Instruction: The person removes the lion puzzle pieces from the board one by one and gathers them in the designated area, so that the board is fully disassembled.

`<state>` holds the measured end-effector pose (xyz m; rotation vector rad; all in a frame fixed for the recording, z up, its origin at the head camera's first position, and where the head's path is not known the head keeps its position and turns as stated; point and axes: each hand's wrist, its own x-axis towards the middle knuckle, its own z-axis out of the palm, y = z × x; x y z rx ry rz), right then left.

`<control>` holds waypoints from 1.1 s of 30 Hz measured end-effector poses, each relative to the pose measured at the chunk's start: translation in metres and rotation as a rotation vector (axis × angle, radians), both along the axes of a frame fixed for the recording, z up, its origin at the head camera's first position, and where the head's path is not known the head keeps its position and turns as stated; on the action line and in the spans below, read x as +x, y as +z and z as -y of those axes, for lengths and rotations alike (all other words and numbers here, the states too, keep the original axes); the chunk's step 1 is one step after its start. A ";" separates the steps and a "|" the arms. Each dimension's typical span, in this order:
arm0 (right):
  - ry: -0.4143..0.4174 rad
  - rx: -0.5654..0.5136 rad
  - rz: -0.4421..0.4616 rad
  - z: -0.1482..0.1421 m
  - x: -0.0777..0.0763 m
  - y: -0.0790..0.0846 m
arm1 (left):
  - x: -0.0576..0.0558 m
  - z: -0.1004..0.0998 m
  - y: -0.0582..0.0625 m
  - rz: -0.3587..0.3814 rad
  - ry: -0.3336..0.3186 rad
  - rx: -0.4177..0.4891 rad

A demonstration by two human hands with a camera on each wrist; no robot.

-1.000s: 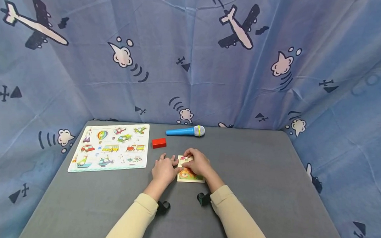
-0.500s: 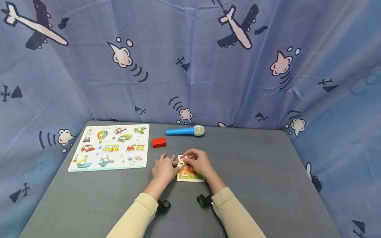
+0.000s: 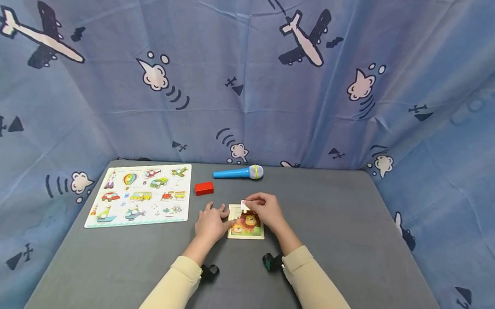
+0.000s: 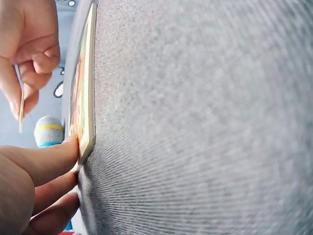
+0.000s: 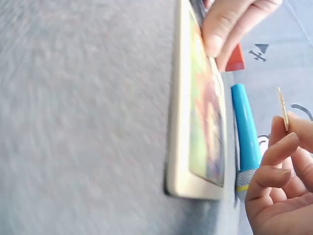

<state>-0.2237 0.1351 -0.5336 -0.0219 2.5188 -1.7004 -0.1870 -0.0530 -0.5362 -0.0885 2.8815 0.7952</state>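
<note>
A small wooden jigsaw puzzle (image 3: 245, 238) with a lion picture lies flat at the table's middle. Its upper left shows a pale bare patch. My left hand (image 3: 211, 224) lies at the puzzle's left edge, fingers spread; in the left wrist view the thumb (image 4: 54, 154) presses the rim. Above the puzzle's top edge, my right hand (image 3: 266, 210) pinches a puzzle piece (image 3: 244, 206) between thumb and finger. Seen edge-on in the right wrist view, the thin piece (image 5: 282, 110) is clear of the board (image 5: 183, 181).
Behind the puzzle lie a red block (image 3: 204, 188) and a blue toy microphone (image 3: 238, 172). To the left is a large white board (image 3: 139, 196) with vehicle pictures. A blue printed curtain (image 3: 250, 81) hangs behind the grey table (image 3: 330, 250).
My right hand has lifted the puzzle piece from the puzzle's upper part and drawn slightly right, uncovering the lion. The left hand stays at the left edge. The head view has shifted slightly.
</note>
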 end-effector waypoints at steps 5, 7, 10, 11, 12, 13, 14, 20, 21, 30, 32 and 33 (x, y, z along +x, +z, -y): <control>-0.017 0.044 -0.036 -0.010 0.000 0.008 | 0.000 0.001 0.001 0.006 0.010 -0.004; -0.024 0.055 -0.045 -0.016 0.000 0.011 | 0.000 0.000 0.003 0.003 0.006 -0.003; -0.033 0.059 -0.053 -0.025 -0.002 0.013 | 0.001 -0.001 0.004 -0.001 -0.002 0.002; -0.036 0.057 -0.055 -0.028 -0.002 0.014 | 0.001 -0.001 0.004 -0.007 -0.006 0.004; -0.038 0.056 -0.059 -0.031 -0.002 0.014 | 0.001 -0.001 0.003 -0.010 -0.007 0.008; -0.040 0.058 -0.062 -0.034 -0.002 0.014 | 0.002 -0.001 0.003 -0.014 -0.008 0.014; -0.042 0.061 -0.066 -0.037 -0.002 0.015 | 0.002 0.000 0.002 -0.019 -0.008 0.021; -0.050 0.089 -0.092 -0.052 0.001 0.012 | 0.004 0.002 -0.002 -0.044 -0.010 0.062; -0.052 0.091 -0.095 -0.054 0.001 0.012 | 0.004 0.002 -0.002 -0.046 -0.010 0.063; -0.078 0.141 -0.070 -0.078 -0.001 0.005 | 0.004 0.002 -0.001 -0.035 -0.017 0.050; -0.080 0.170 -0.062 -0.082 -0.004 0.003 | 0.004 0.001 0.000 -0.034 -0.017 0.052; -0.080 0.186 -0.060 -0.085 -0.005 0.002 | 0.004 0.002 0.000 -0.035 -0.016 0.052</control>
